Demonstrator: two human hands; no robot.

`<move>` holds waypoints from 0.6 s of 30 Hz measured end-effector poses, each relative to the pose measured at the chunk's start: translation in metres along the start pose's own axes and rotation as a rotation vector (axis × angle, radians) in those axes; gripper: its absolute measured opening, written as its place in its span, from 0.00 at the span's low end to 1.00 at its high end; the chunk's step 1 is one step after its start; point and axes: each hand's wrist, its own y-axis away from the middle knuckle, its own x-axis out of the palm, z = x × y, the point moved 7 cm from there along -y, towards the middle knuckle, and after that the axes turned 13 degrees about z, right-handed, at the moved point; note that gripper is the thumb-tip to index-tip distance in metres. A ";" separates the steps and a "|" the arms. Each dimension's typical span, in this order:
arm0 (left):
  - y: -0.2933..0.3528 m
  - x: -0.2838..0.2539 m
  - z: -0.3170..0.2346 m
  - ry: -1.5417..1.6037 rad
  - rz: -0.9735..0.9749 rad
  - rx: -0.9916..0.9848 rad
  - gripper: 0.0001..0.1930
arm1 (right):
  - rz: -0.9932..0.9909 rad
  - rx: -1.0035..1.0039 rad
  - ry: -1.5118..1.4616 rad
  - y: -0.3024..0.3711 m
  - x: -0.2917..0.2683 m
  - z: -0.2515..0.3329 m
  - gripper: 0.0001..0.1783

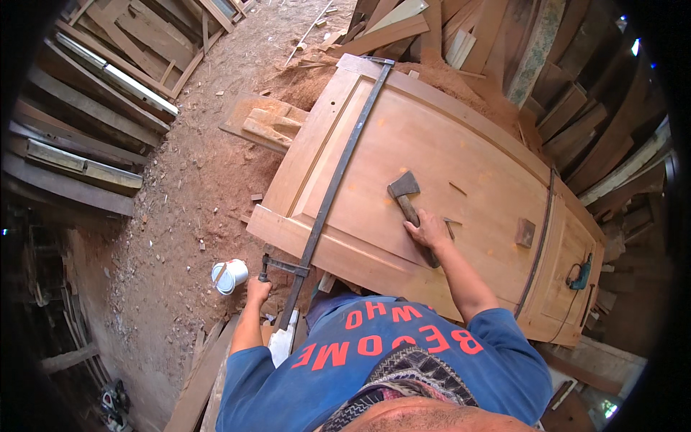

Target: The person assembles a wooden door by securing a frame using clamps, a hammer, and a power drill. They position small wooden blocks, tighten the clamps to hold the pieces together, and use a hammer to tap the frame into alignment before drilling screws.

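Note:
A brown panelled wooden door [432, 144] lies flat in front of me. A long dark metal bar clamp [345, 147] spans its left part. My left hand [259, 289] is closed round the clamp's screw handle at the near edge. On the panel, my right hand [430, 230] grips the wooden handle of a hatchet [404, 186], whose head points away to the left. Part of the handle is hidden under that hand. Beside the right hand lies a small thin tool [451, 225], partly covered. A wood sliver [458, 188] and a wooden block [525, 232] lie farther right.
A second clamp bar [536, 245] crosses the door at right, near a teal power drill [580, 273] with a cord. A white bucket [229, 277] stands on the dusty floor [173, 201] at left. Stacked boards [93, 108] and leaning planks [568, 108] line both sides.

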 end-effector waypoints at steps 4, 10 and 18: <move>0.020 -0.008 -0.008 -0.119 -0.163 -0.122 0.13 | 0.127 0.100 -0.032 -0.005 0.013 -0.002 0.29; 0.041 -0.011 -0.052 -0.181 -0.228 -0.253 0.14 | 0.050 0.082 -0.004 -0.004 0.008 -0.008 0.27; 0.050 -0.018 -0.055 -0.225 -0.384 -0.293 0.13 | 0.071 0.089 -0.084 -0.010 0.001 0.003 0.26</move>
